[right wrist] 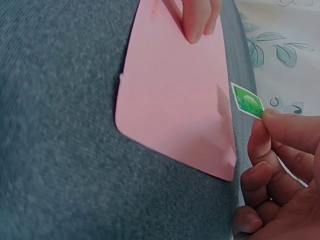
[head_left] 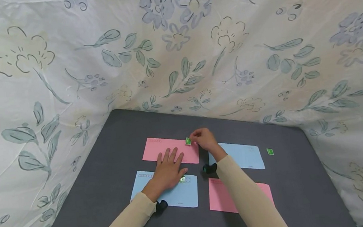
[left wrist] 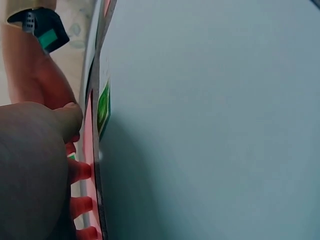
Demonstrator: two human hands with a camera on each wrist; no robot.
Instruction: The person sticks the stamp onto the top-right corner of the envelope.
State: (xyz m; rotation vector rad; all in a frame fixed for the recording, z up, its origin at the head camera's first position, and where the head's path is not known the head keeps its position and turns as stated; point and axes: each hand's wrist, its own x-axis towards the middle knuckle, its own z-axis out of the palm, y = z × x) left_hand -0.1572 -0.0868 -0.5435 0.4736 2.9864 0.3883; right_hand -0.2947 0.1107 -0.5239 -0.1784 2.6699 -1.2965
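Observation:
A green postage stamp with a white edge (right wrist: 247, 101) is pinched by one corner between the thumb and forefinger of my right hand (right wrist: 282, 165). In the head view that right hand (head_left: 204, 139) holds the stamp (head_left: 188, 141) over the upper right corner of the far pink envelope (head_left: 171, 150). My left hand (head_left: 168, 170) lies with spread, straight fingers; its fingertips press the lower edge of the same pink envelope. Below its palm is a light blue envelope (head_left: 182, 196) with a green stamp (head_left: 182, 179) at its upper right.
To the right lies another blue envelope (head_left: 243, 155), and a loose green stamp (head_left: 270, 151) beyond it. A second pink envelope (head_left: 221, 196) is partly under my right forearm. Flower-patterned cloth (head_left: 176, 56) stands behind the dark tabletop (head_left: 86, 172).

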